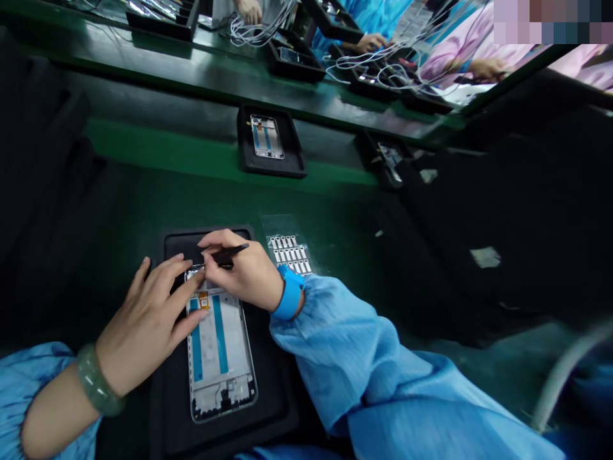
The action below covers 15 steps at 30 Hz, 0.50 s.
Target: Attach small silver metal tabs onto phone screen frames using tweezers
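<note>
A phone frame with two blue strips lies in a black tray in front of me. My left hand rests on the frame's left edge with fingers stretched out, the index tip near the top corner. My right hand is closed round black tweezers whose tip points at the frame's top edge. A sheet of small white stickers lies just right of that hand.
A second tray with a phone frame sits on the green belt ahead, another tray to its right. Across the line, other people's hands work among white cables and black trays. Dark covers flank both sides.
</note>
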Available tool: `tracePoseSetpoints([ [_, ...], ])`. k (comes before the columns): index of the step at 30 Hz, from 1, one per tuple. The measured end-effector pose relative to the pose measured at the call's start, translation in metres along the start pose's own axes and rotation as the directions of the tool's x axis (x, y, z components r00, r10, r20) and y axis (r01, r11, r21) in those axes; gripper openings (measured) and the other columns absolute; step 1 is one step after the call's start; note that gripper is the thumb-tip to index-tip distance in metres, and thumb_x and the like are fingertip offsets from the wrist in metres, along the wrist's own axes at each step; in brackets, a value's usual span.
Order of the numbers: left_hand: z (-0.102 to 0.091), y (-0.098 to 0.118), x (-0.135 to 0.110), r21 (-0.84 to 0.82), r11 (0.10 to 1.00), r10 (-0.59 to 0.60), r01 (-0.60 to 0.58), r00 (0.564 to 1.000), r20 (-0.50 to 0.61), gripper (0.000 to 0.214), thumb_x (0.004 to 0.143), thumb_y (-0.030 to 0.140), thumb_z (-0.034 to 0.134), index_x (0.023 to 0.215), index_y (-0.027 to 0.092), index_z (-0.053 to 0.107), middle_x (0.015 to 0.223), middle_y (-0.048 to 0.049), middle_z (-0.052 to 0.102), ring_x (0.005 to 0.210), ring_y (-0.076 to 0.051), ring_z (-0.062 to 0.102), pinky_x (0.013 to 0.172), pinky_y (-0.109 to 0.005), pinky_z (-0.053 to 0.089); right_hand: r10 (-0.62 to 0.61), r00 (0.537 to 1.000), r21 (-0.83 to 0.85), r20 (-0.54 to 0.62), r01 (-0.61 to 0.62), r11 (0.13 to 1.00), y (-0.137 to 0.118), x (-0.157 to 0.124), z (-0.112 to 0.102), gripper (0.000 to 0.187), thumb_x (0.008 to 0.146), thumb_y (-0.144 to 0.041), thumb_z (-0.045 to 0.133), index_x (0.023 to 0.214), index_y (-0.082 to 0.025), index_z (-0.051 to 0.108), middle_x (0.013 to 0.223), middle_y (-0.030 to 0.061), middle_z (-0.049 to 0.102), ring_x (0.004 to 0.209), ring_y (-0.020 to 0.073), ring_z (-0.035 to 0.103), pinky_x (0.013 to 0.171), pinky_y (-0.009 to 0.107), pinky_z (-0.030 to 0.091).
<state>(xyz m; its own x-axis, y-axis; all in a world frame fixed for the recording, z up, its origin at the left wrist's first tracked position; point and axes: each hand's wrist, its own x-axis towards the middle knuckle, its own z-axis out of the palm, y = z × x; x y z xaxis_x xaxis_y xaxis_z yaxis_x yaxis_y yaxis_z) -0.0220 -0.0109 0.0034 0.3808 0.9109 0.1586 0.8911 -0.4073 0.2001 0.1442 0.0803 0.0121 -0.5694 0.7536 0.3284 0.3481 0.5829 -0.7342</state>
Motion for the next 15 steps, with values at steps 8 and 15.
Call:
tracePoseSetpoints([
  [8,0.0001,0.0004,-0.0001,-0.005,1.000,0.006,-0.006,1.000,-0.009,0.045,0.087,0.041,0.044,0.127,0.020,0.044,0.125,-0.0137,0.047,0.126,-0.028,0.037,0.103,-0.057,0.030,0.123,0.992,0.157,0.024,-0.125,0.980,0.0067,0.0018,-0.0013,0.015,0.080,-0.022,0.053,0.094,-0.017,0.051,0.081,0.0010,0.063,0.071,0.0111,0.063,0.066,0.024,0.052],
  [15,0.0014,-0.0003,-0.0009,-0.005,1.000,0.014,-0.014,1.000,-0.013,0.046,0.087,0.041,0.045,0.127,0.019,0.044,0.125,-0.0142,0.047,0.126,-0.029,0.037,0.103,-0.057,0.029,0.122,0.992,0.127,0.019,-0.123,0.984,0.0032,0.0027,0.0004,0.015,0.081,-0.021,0.053,0.095,-0.017,0.052,0.081,0.0010,0.063,0.071,0.0100,0.063,0.066,0.022,0.052],
])
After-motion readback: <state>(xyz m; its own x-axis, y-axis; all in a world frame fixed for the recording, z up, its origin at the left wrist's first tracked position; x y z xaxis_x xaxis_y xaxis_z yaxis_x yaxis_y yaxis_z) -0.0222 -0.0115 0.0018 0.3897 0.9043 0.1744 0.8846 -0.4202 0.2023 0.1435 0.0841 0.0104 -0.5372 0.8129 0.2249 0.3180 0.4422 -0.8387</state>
